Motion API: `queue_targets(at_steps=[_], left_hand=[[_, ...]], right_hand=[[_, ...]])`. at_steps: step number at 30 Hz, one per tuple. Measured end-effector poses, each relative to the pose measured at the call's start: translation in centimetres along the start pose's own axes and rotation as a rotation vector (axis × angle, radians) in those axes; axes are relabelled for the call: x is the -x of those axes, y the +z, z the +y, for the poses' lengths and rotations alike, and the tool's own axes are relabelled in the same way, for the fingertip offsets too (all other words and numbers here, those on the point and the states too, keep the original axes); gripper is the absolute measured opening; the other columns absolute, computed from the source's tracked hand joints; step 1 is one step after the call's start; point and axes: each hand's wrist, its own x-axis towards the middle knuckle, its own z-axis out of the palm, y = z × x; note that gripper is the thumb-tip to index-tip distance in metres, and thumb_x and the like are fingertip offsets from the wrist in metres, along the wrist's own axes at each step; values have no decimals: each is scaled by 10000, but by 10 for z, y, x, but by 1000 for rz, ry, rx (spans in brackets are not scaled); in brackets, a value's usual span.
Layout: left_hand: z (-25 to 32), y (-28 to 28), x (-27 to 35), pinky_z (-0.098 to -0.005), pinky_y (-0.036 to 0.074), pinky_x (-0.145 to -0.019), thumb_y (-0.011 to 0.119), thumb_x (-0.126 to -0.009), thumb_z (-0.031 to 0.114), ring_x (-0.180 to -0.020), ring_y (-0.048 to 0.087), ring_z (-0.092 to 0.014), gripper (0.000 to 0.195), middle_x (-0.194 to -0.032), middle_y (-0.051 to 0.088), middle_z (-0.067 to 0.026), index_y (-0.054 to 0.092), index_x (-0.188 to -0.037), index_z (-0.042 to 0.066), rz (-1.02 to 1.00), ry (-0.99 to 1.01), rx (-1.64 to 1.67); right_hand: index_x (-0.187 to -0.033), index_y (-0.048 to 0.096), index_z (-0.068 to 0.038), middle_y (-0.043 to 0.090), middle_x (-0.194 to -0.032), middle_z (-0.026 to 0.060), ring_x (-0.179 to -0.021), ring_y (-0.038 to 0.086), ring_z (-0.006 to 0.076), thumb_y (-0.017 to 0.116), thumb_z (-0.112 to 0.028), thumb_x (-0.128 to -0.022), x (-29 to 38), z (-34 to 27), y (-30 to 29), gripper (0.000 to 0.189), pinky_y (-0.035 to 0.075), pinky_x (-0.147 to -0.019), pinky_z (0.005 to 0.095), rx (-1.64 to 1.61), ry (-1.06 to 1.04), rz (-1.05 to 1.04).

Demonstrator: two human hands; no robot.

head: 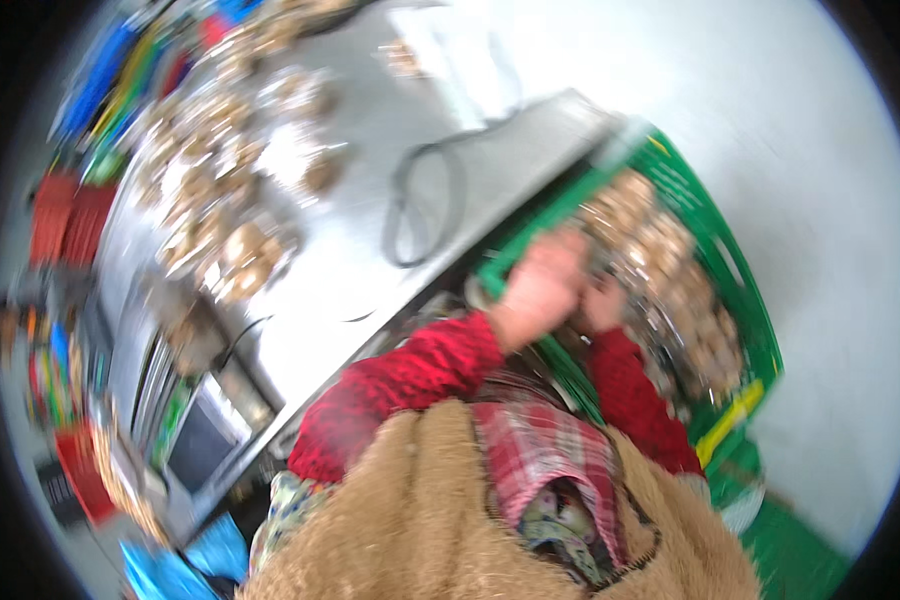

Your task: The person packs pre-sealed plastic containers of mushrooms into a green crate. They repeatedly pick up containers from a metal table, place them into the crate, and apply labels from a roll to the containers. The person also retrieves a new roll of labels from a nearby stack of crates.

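A green plastic crate [742, 277] stands in front of me on the right, with clear plastic packs of round light-brown food items [660, 255] inside. Both of my hands are over its near left side, close together and blurred. My left hand [547, 277] is bent at the wrist above the crate's rim. Beside it my right hand [601, 304] reaches down at the edge of the packs. Blur and the hands themselves hide the fingers, so whether either one grips a pack cannot be told.
Left of the crate is a steel table [360, 247] bearing many similar clear packs [217, 172], a looped grey cable [397, 217] and white sheets or bags [450, 60]. Near its lower left corner is a dark-screened device [202, 435]. Red crates [71, 217] and colourful goods are at the far left.
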Motion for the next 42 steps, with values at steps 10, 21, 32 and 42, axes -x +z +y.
queue_targets(at_steps=[10,21,32,42], left_hand=[[-258,-176,219,-522,403,-934,722,-652,624,-1182,484,-394,965,-1477,309,-195,419,-1357,38,361,-1052,-882],[-265,-210,229,-473,379,-951,795,-660,435,-1208,463,-331,727,-1366,461,-149,523,-1240,91,423,-840,-814],[-300,-265,241,-493,447,-886,816,-546,553,-1207,455,-348,942,-1295,491,-176,502,-1273,43,106,-1035,-684],[-347,-275,282,-445,493,-825,613,-762,640,-1034,588,-385,765,-1251,526,-179,538,-1237,45,172,-1436,-483]], right_hand=[[-1232,499,30,609,-1090,106,-931,578,159,648,-86,-875,60,-146,-10,404,469,-801,281,-159,-461,-19],[-1358,378,-42,367,-1353,233,-1213,400,415,768,-389,-713,4,-299,318,830,341,-994,492,538,-1184,-321],[-1348,410,-22,536,-1232,135,-1133,531,238,583,-382,-884,-66,-280,265,611,417,-958,422,-410,-8,-1009],[-1232,472,8,594,-1157,123,-1010,629,266,537,-218,-931,-36,-270,254,382,556,-794,375,-437,121,-746]])
